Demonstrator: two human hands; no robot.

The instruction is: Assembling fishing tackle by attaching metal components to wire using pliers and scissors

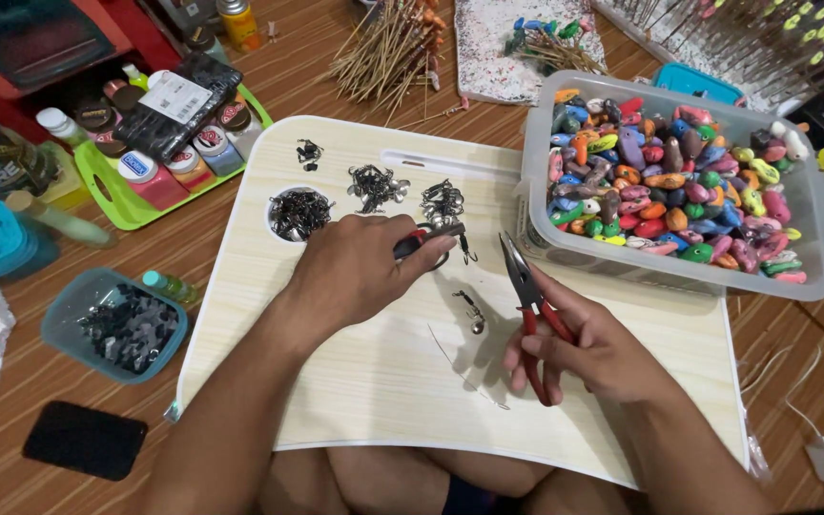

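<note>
Left hand (360, 272) gripping one dark tool (422, 240), right hand (588, 348) grasping one red-handled pliers (531, 300), three hardware piles (377, 185).

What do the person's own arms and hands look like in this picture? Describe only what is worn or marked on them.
Both forearms are bare to the bottom edge of the picture, with no sleeves in sight. The left hand and the right hand wear no gloves. No watch, bracelet or ring shows on either wrist or on the visible fingers, and no marking can be made out.

Pale lap table (364, 381) — bears metal hook heaps (374, 186), loose swivel (472, 311), clear lure tub (817, 238).
</note>
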